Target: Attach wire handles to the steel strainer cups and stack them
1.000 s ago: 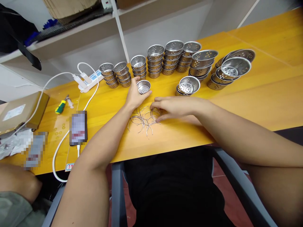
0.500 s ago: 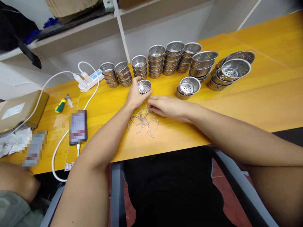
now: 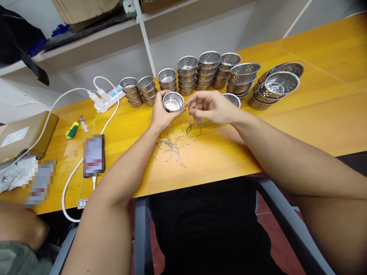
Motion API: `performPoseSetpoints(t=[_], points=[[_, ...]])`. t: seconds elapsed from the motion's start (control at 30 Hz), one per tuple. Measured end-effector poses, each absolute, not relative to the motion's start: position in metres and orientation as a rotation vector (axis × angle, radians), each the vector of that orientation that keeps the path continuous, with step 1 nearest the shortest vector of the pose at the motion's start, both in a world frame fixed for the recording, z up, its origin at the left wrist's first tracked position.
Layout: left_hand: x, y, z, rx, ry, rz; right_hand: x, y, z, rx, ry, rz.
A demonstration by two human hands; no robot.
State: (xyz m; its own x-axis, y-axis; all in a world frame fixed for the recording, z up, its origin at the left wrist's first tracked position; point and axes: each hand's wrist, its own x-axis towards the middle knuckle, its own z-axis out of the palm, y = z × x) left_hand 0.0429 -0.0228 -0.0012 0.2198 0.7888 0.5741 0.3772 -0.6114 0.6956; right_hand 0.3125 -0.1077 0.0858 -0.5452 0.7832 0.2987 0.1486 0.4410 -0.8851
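Note:
A small perforated metal cup (image 3: pixel 173 102) is in my left hand (image 3: pixel 161 112), its open top facing up, fingers and thumb around its side. Just right of the cup, my right hand (image 3: pixel 210 107) has its thumb and fingertips pinched together; a thin wire seems to be between them, but it is too fine to make out surely. Below both hands, a loose pile of thin curved metal wires (image 3: pixel 173 145) lies on the yellow table (image 3: pixel 218 160). Another perforated cup (image 3: pixel 233 100) stands partly hidden behind my right hand.
Stacks of perforated cups (image 3: pixel 187 76) line the back, with larger tilted ones (image 3: pixel 282 83) at right. On the left are a white power strip (image 3: pixel 107 101) with cables, a phone (image 3: pixel 94 156), a green-yellow screwdriver (image 3: pixel 72 130) and a cardboard box (image 3: pixel 25 133). Another person's leg (image 3: pixel 20 225) shows lower left.
My right hand has risen from the wire pile and moved right, its fingers now beside the cup. The cup in my left hand is slightly higher and tipped more toward me.

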Motion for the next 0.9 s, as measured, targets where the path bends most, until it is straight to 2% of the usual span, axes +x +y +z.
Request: performPoseSetpoints(t=[0.3, 0.47, 0.9], points=[[0.046, -0.028, -0.001, 2.12, 0.985, 1.387, 0.3, -0.103, 0.076, -0.874, -1.728, 0.976], [0.049, -0.025, -0.005, 2.108, 0.908, 1.449, 0.287, -0.099, 0.06, -0.752, -1.631, 0.993], [0.047, -0.012, -0.017, 2.236, 0.86, 1.483, 0.304, -0.074, 0.049, -0.777, -1.576, 0.644]])
